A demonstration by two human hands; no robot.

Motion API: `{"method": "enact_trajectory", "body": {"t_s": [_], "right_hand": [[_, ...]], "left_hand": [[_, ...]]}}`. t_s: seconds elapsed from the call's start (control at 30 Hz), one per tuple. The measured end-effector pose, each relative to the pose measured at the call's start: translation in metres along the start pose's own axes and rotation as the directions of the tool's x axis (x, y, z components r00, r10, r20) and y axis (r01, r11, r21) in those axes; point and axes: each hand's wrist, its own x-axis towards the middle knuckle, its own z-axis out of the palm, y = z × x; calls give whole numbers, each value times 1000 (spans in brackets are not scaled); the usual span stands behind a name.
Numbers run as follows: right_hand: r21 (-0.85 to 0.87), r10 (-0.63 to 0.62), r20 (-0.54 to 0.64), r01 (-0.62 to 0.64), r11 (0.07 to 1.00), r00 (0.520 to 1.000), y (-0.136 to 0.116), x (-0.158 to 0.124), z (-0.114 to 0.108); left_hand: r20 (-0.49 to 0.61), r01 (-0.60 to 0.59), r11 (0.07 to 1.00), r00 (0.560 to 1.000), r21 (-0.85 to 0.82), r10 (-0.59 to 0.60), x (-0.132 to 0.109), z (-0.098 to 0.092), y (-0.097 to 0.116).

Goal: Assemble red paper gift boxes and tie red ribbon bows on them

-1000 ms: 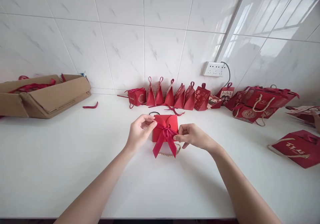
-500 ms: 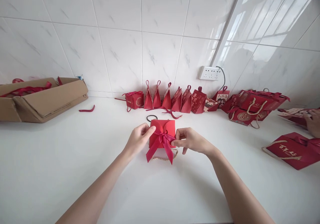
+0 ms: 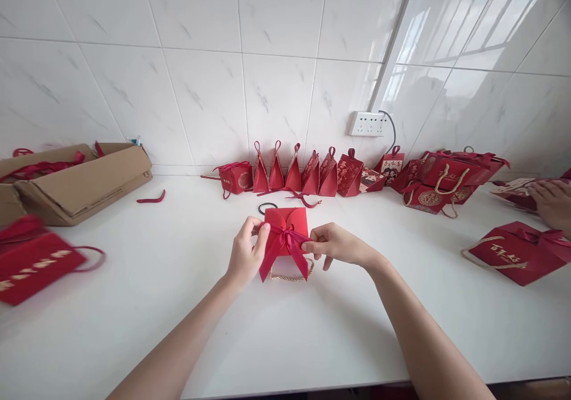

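Observation:
A small red gift box (image 3: 300, 218) with rounded flaps stands before me on the white table. A dark pink ribbon (image 3: 286, 240) is tied in a bow across its front, both tails hanging down. My left hand (image 3: 247, 248) pinches the bow's left loop between thumb and finger at the box's edge. With thumb and forefinger, my right hand (image 3: 332, 245) grips the right loop. A twisted gold cord handle (image 3: 288, 278) lies in front of the box. Behind it rests a black ring-shaped band (image 3: 263, 208), partly hidden.
Several red boxes (image 3: 293, 177) line the tiled wall. Red gift boxes (image 3: 439, 177) are piled at right, near another person's hand (image 3: 553, 203) and a corded box (image 3: 515, 254). A cardboard box (image 3: 84, 188) of ribbon stands left; a blurred red box (image 3: 40, 263) is before it.
A blurred red box with a loop handle has come into view at the left. My left hand now pinches the left loop, held outward. The view has shifted slightly.

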Motion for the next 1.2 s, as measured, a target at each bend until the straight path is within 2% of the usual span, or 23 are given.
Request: {"method": "enact_trajectory", "body": {"t_s": [0.1, 0.23, 0.33, 0.47, 0.63, 0.97, 1.07, 1.13, 1.2], "right_hand": [[55, -88, 19, 86, 995, 996, 2, 0, 0], [158, -184, 66, 172, 972, 981, 5, 3, 0], [189, -230, 72, 213, 959, 970, 6, 7, 2], [246, -292, 50, 271, 931, 955, 8, 10, 6], [357, -327, 49, 290, 888, 944, 13, 13, 7], [484, -379, 60, 305, 820, 924, 22, 21, 7], [381, -323, 27, 289, 878, 946, 24, 21, 4], [246, -298, -73, 307, 919, 952, 24, 20, 4], [102, -358, -223, 387, 916, 907, 22, 18, 8]], "left_hand": [[-46, 50, 995, 997, -90, -55, 1, 2, 2], [52, 161, 936, 987, -314, -153, 4, 2, 1], [70, 224, 878, 974, -422, -215, 6, 4, -1], [42, 277, 856, 957, -437, -288, 6, 8, -6], [-2, 254, 851, 958, -460, -287, 3, 12, -7], [-50, 270, 893, 950, -361, -307, 0, 11, -3], [-47, 245, 920, 961, -305, -271, 0, 9, -2], [-55, 210, 937, 971, -278, -234, 0, 9, 0], [-52, 183, 944, 978, -276, -204, -1, 9, 2]]}}
